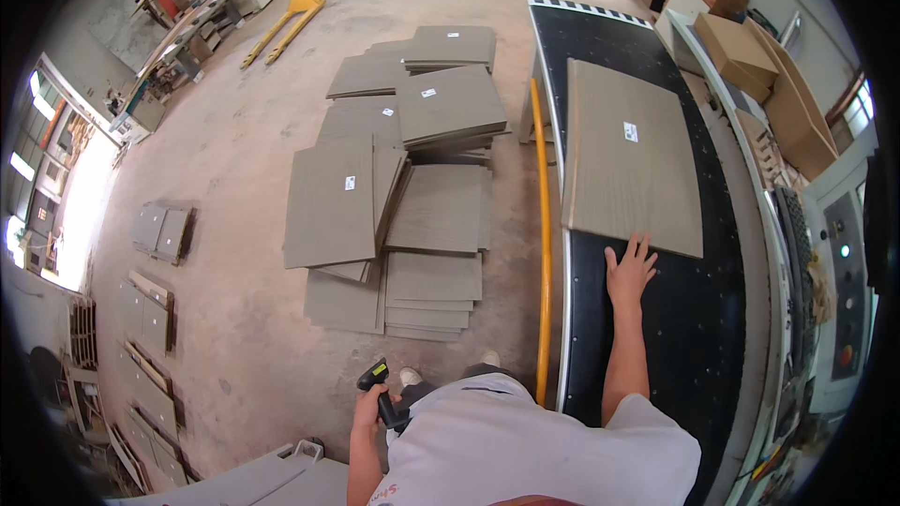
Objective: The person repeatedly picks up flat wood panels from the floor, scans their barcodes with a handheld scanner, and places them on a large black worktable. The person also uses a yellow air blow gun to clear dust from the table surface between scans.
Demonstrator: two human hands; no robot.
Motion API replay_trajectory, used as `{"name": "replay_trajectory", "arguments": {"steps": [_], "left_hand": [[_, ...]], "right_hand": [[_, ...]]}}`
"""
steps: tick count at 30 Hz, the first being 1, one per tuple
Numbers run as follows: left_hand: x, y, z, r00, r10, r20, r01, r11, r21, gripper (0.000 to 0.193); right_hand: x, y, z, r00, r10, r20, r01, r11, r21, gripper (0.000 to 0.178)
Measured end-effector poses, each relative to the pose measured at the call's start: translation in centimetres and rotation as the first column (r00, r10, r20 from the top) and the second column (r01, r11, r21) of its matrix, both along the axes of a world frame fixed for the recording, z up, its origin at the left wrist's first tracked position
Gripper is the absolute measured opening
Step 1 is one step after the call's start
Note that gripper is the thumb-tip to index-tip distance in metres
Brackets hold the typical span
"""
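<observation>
Daylight glares through the left doorway (82, 201); edges curve darkly.

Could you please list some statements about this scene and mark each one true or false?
1. The left hand holds a black handheld device. True.
2. The right hand is clenched into a fist. False: its fingers are spread, at the near edge of the large board.
3. The large board lies on a black table. True.
4. The yellow pallet truck stands on the black table. False: the yellow pallet truck stands on the floor.
5. The large board bears a white label. True.
</observation>
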State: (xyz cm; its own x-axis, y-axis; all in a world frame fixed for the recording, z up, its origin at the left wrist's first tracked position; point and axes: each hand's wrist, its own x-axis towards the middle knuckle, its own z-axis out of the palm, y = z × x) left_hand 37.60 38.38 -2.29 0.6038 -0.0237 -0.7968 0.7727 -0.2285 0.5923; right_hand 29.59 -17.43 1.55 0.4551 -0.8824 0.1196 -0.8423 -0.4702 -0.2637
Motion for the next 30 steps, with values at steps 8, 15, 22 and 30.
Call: {"name": "replay_trajectory", "arguments": {"steps": [8,15,22,30], "left_hand": [[2.5,-1.5,-1.4,0.979,-0.194,-0.070,0.196,0.980,0.023,0.031],[4.1,-5.4,0.4,0.911,-0.412,0.013,0.411,0.911,0.044,0.033],[2.5,-1.1,0.6,0.972,-0.234,-0.007,0.234,0.971,0.043,0.032],[6.7,6.0,-1.6,0.992,-0.116,-0.050,0.118,0.993,0.027,0.034]], "right_hand": [[-2.2,-1.2,-1.7,0.991,0.106,0.079,-0.093,0.983,-0.161,0.081],[8.2,-11.6,-2.5,0.994,0.046,0.095,-0.033,0.990,-0.137,0.087],[14.7,-9.7,-3.7,0.990,0.007,0.141,0.007,0.995,-0.097,0.068],[12.5,0.4,-3.5,0.974,0.205,0.099,-0.189,0.970,-0.154,0.061]]}}
